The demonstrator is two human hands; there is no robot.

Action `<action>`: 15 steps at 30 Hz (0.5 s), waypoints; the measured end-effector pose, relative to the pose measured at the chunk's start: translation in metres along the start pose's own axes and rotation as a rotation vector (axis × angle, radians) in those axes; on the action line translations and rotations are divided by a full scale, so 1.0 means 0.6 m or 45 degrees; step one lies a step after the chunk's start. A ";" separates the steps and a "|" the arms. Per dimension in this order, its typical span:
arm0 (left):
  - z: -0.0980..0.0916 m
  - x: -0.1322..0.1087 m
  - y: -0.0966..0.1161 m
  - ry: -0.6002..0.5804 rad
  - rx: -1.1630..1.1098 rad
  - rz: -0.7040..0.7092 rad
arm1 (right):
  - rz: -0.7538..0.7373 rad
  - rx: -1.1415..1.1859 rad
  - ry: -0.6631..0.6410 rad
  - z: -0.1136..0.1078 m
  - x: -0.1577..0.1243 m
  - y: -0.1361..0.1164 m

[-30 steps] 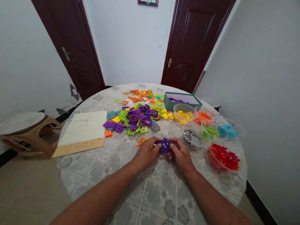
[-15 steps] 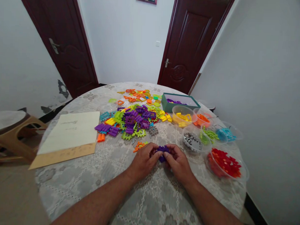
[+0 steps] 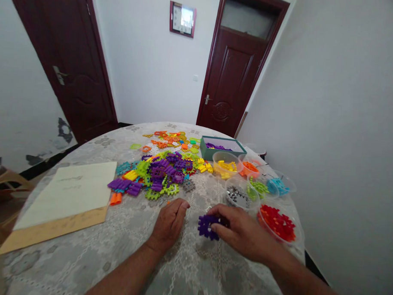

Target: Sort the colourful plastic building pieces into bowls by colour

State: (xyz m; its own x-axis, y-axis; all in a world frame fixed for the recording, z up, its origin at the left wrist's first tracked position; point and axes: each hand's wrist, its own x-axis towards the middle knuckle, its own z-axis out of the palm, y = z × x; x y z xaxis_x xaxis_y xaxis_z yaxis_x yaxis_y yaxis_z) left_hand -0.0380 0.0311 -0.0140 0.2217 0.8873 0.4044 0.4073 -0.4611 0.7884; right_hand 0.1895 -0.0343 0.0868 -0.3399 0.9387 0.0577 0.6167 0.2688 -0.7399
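My right hand (image 3: 237, 228) pinches a dark purple toothed building piece (image 3: 208, 227), flat with a hole in the middle, just above the table. To its left, my left hand (image 3: 170, 222) rests with its fingers curled and the thumb along the top. Whatever lies within that curl, if anything, is hidden. A sliver of an orange piece (image 3: 169, 202) shows just behind the left hand. Beyond it spreads a mixed pile of purple, lime, yellow and blue building pieces (image 3: 161, 170), with a grey toothed piece (image 3: 188, 186) at its right edge.
Clear tubs hold sorted pieces at the right: yellow (image 3: 226, 165), orange (image 3: 250, 168), green (image 3: 259, 187), blue (image 3: 279, 185), grey (image 3: 241, 196) and red (image 3: 279, 223). Behind them stands a green box (image 3: 207, 153) with purple pieces. Paper sheets (image 3: 69, 190) lie left on the patterned tablecloth (image 3: 192, 268).
My hands have come apart. The left has let go of the purple piece and moved left; the right keeps hold of it. The camera has tilted upward.
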 end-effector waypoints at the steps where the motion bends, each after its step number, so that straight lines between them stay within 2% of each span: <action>1: 0.000 0.001 0.001 -0.005 0.007 0.006 | -0.026 -0.079 -0.030 -0.028 0.011 -0.003; 4: 0.001 0.002 0.004 -0.020 0.033 0.021 | -0.043 -0.356 0.068 -0.120 0.086 0.016; 7: 0.001 0.002 0.002 -0.022 0.049 0.012 | 0.023 -0.658 0.333 -0.212 0.199 0.061; 9: 0.000 0.002 0.000 -0.010 0.051 0.004 | 0.145 -0.813 0.552 -0.262 0.267 0.093; 12: 0.000 0.001 -0.003 0.005 0.054 -0.003 | 0.299 -0.867 0.670 -0.304 0.333 0.130; 15: 0.000 0.001 -0.005 0.019 0.050 -0.007 | 0.368 -0.875 0.629 -0.310 0.359 0.155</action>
State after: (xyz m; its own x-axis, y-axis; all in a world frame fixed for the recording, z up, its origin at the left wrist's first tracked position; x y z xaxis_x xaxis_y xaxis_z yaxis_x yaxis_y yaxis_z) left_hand -0.0390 0.0330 -0.0159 0.2060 0.8899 0.4070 0.4429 -0.4557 0.7722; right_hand 0.3057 0.2328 0.1549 0.1415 0.9332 0.3304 0.9741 -0.0717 -0.2146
